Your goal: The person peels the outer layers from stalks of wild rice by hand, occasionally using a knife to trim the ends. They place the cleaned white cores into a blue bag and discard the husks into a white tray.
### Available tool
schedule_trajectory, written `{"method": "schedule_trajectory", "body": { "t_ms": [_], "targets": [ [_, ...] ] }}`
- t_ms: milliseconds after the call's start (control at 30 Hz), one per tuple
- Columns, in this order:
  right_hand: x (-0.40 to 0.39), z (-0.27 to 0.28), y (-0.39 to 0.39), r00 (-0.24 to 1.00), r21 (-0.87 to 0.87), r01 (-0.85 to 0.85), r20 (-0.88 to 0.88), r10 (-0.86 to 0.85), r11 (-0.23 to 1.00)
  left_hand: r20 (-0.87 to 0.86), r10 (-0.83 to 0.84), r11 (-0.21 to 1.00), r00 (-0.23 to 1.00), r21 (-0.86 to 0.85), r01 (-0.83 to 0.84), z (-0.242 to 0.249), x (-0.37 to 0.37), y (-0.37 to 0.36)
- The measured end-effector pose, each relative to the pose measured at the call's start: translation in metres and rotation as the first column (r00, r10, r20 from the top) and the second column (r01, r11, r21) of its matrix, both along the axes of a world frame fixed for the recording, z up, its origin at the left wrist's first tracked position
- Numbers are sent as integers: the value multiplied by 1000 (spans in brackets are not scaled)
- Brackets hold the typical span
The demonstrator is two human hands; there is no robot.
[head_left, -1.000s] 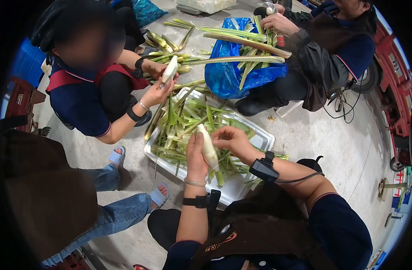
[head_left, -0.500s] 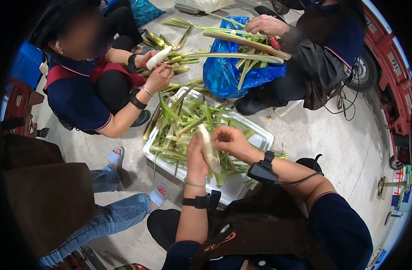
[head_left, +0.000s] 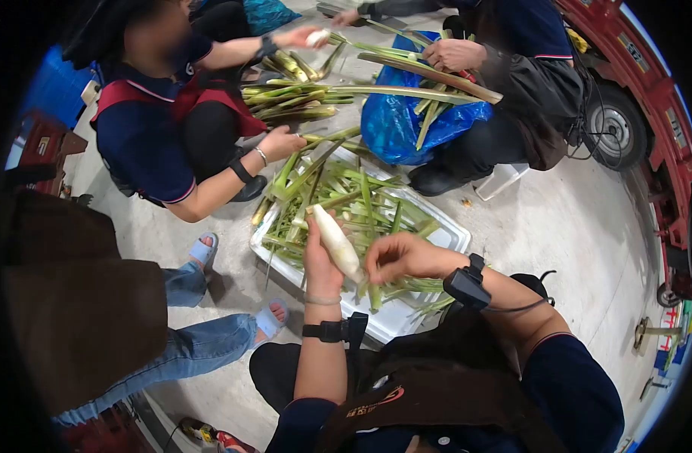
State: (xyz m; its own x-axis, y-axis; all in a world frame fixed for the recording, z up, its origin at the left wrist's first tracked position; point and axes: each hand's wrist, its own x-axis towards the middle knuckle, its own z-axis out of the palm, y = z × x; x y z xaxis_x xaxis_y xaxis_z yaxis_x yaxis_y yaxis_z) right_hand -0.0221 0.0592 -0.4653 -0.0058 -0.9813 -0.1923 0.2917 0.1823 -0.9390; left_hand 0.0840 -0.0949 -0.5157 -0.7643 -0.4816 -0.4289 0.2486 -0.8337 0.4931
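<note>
My left hand (head_left: pixel 321 264) is closed around a pale, peeled water bamboo shoot (head_left: pixel 335 238), which tilts with its lower end toward my right hand. My right hand (head_left: pixel 408 257) is beside that lower end, its fingers curled and pressed together. Whatever sits in its fingertips, if anything, is slightly blurred and cannot be made out. Below both hands lies a white foam box (head_left: pixel 395 323), heaped with green husks and leaf strips (head_left: pixel 285 198).
At left, a crouching co-worker's hand (head_left: pixel 304 38) holds a small white piece by a pile of unpeeled shoots (head_left: pixel 293 102). Another person's hand (head_left: pixel 455 55) is over a blue plastic bag (head_left: pixel 384 124) of stalks. A bystander's slippered foot (head_left: pixel 270 321) is left of the box.
My right hand has moved slightly right and down, away from the shoot's side. More of the shoot's white surface now shows. The co-worker's hands at left have spread apart.
</note>
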Motion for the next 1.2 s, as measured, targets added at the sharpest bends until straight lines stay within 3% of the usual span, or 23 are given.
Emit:
{"method": "schedule_trajectory", "body": {
  "t_ms": [33,67,100,133,167,200,267,333,367,433,500,533,567,633,667,767,833,900,967,1033,1100,1133,1200],
  "targets": [
    [1,-3,1,978,14,194,-78,-193,981,-75,-20,1000,997,16,22,-5,3,-2],
    [-2,0,-1,830,-105,341,-433,-351,934,-75,-16,999,997,29,18,-12,3,0],
    [-6,-6,-1,761,-58,389,-542,-356,919,-91,0,1000,996,17,2,-18,1,3],
    [-5,-18,-5,747,-39,451,-530,-401,892,-128,-11,997,992,71,20,-20,1,9],
    [1,-4,-10,831,137,499,-354,-428,856,-117,1,994,993,112,12,-5,-2,17],
    [1,-29,-14,793,98,524,-419,-442,846,-112,-2,1000,994,6,2,-20,-7,22],
    [17,-29,-16,754,52,638,-246,-609,768,-30,30,998,999,-45,-31,-2,-10,30],
    [8,-29,-19,811,98,586,-75,-581,805,-96,-104,988,990,-126,92,-4,-5,13],
    [0,-35,-20,826,119,563,-41,-563,818,1,-69,982,998,-176,68,13,-6,9],
    [-11,-51,-22,774,-162,495,-364,-518,853,29,34,971,999,-238,-27,52,-3,4],
    [-13,-61,-29,711,-230,522,-414,-568,821,47,125,932,991,-347,-101,70,-7,-7],
    [-12,-56,-30,881,-17,467,-85,-466,884,79,184,900,980,-414,-135,77,-9,-10],
    [-8,-43,-30,909,44,417,-14,-416,908,77,178,880,981,-458,-124,93,-8,-7],
    [-2,-15,-20,960,33,155,232,-158,987,104,99,806,990,-592,-19,86,-14,-9],
    [-11,-55,-28,958,33,151,242,-155,988,108,65,812,992,-584,11,87,-17,-4],
    [-15,-39,-10,978,148,144,129,-163,979,69,-14,793,997,-606,53,91,-17,11],
    [-20,-30,1,979,132,166,97,-179,977,158,-31,782,987,-611,122,93,-11,13],
    [-20,-5,11,977,111,168,113,-180,980,211,54,672,976,-730,121,93,-6,21],
    [-13,10,19,982,115,163,77,-173,980,281,9,615,960,-758,216,94,-3,29],
    [-18,-6,21,981,70,26,190,-39,997,273,-20,620,962,-751,226,113,11,35],
    [-17,1,33,973,61,37,226,-50,997,157,364,115,918,-986,122,143,38,22],
    [-22,-5,39,966,91,109,226,-127,990,-42,417,26,908,-998,-58,173,65,6],
    [-34,-23,43,944,116,198,245,-221,973,-345,707,-335,617,-932,-138,263,143,-12]
  ]
}}
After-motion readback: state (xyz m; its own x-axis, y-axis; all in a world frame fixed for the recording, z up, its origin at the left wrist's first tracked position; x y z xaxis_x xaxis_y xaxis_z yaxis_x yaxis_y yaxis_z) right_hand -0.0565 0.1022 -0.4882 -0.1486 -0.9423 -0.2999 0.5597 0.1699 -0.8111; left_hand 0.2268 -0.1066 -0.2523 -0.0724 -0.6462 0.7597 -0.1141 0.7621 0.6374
